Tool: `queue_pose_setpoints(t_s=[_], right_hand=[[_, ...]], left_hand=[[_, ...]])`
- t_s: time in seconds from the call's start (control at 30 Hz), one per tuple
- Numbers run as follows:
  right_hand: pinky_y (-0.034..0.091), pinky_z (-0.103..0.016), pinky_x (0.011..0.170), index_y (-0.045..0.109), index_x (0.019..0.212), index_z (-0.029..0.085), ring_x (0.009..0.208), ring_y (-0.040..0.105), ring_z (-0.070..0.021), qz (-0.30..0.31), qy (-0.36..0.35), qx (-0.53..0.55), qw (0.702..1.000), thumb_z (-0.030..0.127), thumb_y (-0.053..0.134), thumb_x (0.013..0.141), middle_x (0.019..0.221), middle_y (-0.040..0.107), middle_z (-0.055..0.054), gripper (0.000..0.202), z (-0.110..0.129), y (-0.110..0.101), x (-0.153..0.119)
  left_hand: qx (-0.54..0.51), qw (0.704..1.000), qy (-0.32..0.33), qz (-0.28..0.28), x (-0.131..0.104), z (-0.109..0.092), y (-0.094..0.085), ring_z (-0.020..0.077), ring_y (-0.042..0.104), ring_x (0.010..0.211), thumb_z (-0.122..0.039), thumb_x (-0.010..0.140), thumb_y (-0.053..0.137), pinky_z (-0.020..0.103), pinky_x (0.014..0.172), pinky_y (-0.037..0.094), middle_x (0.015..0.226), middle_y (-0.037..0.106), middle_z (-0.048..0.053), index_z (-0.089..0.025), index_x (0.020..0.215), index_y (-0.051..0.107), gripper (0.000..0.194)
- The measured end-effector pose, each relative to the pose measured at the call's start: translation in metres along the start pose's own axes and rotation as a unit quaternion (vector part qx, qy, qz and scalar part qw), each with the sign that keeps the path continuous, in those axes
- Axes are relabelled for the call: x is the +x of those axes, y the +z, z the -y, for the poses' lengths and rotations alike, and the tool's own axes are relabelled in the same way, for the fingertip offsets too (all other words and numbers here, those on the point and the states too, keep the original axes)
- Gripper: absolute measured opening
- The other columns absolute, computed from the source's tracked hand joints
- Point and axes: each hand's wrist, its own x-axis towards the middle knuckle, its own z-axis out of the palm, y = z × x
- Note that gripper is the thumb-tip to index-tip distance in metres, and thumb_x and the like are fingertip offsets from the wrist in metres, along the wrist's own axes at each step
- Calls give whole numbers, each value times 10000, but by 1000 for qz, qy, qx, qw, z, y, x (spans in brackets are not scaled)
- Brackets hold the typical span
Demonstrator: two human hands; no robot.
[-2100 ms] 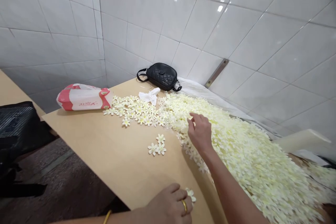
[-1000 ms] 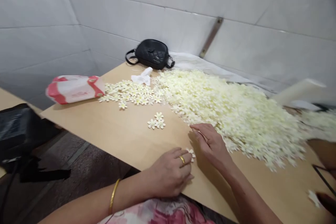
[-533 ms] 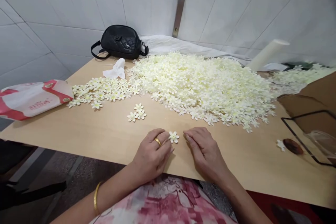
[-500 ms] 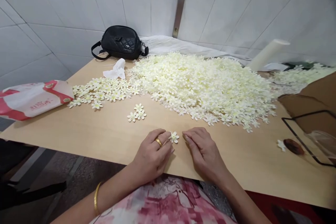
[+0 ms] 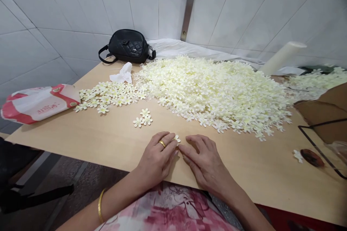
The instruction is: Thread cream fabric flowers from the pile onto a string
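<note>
A small white artificial flower [image 5: 177, 138] shows at the fingertips of my left hand [image 5: 158, 157], which is closed on it just above the tabletop. Part of the flower is hidden by the fingers. My right hand [image 5: 204, 157] is close by on the right, its fingers apart and the index fingertip reaching the flower's lower edge; I cannot tell whether it touches. Beyond my left hand lies a small group of three white flowers [image 5: 146, 120]. A large heap of the same pale flowers [image 5: 217, 94] spreads behind both hands.
A smaller patch of flowers [image 5: 108, 95] lies beside a red-and-white bag [image 5: 46, 106] at left. A black handbag [image 5: 128, 45] and crumpled tissue [image 5: 123, 73] sit further back. At right are a white roll [image 5: 283, 57], a cardboard box [image 5: 325, 112] and a black wire frame [image 5: 314, 148].
My right hand has moved left towards the flower, and its fingers have spread from a closed pinch. The flower is now more covered by my left fingers. The view has shifted slightly.
</note>
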Motion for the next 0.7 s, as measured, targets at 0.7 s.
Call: queue_pose_setpoints(t_s=[0.7], right_hand=[[419, -368, 757, 561, 888, 209, 890, 480, -205, -143, 105, 137, 974, 180, 437, 831, 894, 550, -68, 140, -16, 15, -2]], left_hand=[[112, 993, -2, 27, 19, 4, 7, 177, 428, 704, -102, 777, 393, 315, 639, 398, 703, 519, 70, -144, 707, 513, 145]])
